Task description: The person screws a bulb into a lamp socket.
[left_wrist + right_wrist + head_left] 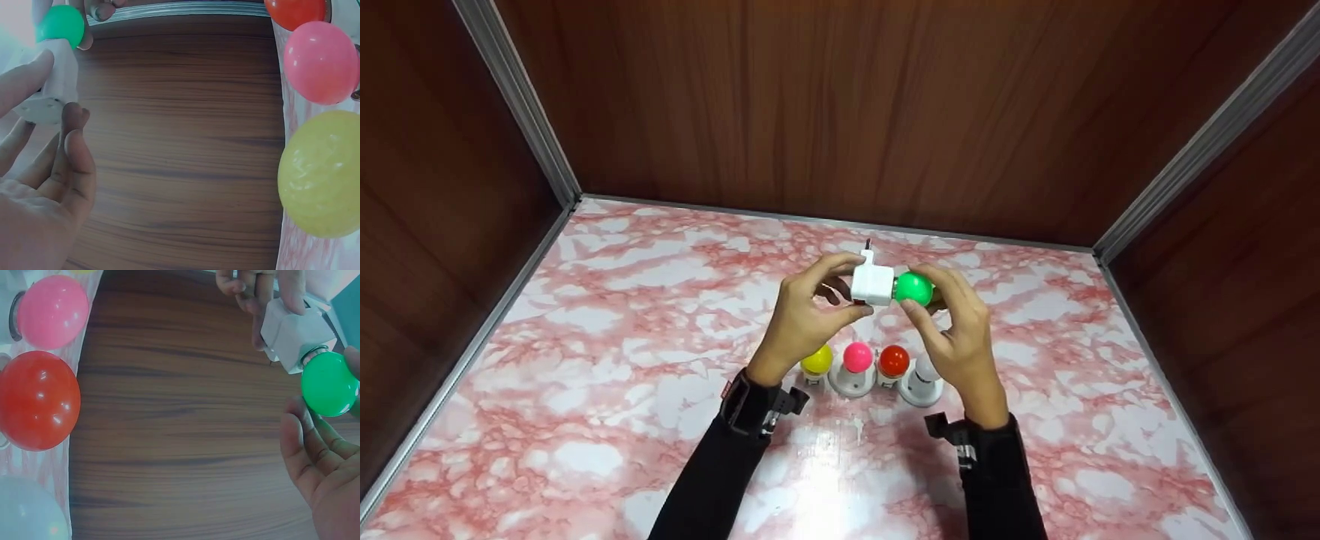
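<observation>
My left hand (810, 304) pinches a white plug-in bulb holder (873, 284) between thumb and fingers, its plug pins pointing away from me. A green light bulb (913, 289) sits at the holder's right side, a bit of its metal screw base showing between them. Thumb and fingers of my right hand (964, 330) grip that bulb. Both things are held up above the table. In the right wrist view the green bulb (329, 385) meets the socket opening of the holder (298, 332); how deep its base sits I cannot tell.
Below my hands, a row of bulbs in white holders stands on the marbled table (622, 360): yellow (817, 360), pink (858, 357), red (894, 361) and white (927, 368). My right hand partly covers the white one. Brown wood-grain panels (840, 112) enclose the back and sides.
</observation>
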Demonstrator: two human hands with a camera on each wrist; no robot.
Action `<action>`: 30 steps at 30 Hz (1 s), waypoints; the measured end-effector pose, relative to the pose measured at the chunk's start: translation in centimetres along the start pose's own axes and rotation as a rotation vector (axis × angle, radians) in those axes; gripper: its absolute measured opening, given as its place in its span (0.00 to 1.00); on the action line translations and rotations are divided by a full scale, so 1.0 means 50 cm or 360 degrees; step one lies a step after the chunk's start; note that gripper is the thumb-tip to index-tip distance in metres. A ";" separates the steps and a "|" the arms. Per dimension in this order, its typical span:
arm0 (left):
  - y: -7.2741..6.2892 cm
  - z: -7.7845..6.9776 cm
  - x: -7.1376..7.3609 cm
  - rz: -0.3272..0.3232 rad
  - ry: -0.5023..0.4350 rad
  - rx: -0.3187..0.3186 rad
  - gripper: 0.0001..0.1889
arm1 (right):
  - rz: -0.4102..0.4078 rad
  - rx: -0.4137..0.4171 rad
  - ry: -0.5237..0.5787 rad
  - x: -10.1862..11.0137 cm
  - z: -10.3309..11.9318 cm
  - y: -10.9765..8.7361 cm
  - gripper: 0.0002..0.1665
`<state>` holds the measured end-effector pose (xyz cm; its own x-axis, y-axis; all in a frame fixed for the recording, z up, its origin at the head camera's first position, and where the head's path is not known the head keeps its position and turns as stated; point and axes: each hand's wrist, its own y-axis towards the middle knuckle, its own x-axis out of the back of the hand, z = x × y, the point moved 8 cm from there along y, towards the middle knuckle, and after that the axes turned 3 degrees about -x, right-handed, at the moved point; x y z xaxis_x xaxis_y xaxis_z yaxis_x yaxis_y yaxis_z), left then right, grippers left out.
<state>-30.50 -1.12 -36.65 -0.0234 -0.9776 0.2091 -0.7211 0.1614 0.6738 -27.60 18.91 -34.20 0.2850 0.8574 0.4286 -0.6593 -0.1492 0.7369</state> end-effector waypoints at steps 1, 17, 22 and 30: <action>0.000 -0.003 -0.001 -0.0012 0.0013 -0.0030 0.30 | 0.0002 -0.0011 -0.0003 0.000 -0.001 0.000 0.24; 0.000 -0.002 -0.013 0.0018 0.0059 -0.0033 0.29 | 0.0083 -0.0153 -0.0059 -0.008 -0.018 -0.003 0.25; -0.002 0.012 -0.022 0.0087 -0.0010 0.0096 0.28 | 0.0086 -0.0151 -0.0003 -0.006 -0.017 -0.004 0.27; -0.005 0.017 -0.023 0.0130 -0.0020 0.0124 0.26 | 0.0026 0.0186 0.0060 0.005 0.014 0.001 0.40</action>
<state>-30.88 -0.14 -37.66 -0.0926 -0.9633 0.2518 -0.7679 0.2301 0.5979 -27.10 18.78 -33.68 0.2469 0.8720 0.4227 -0.5777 -0.2178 0.7867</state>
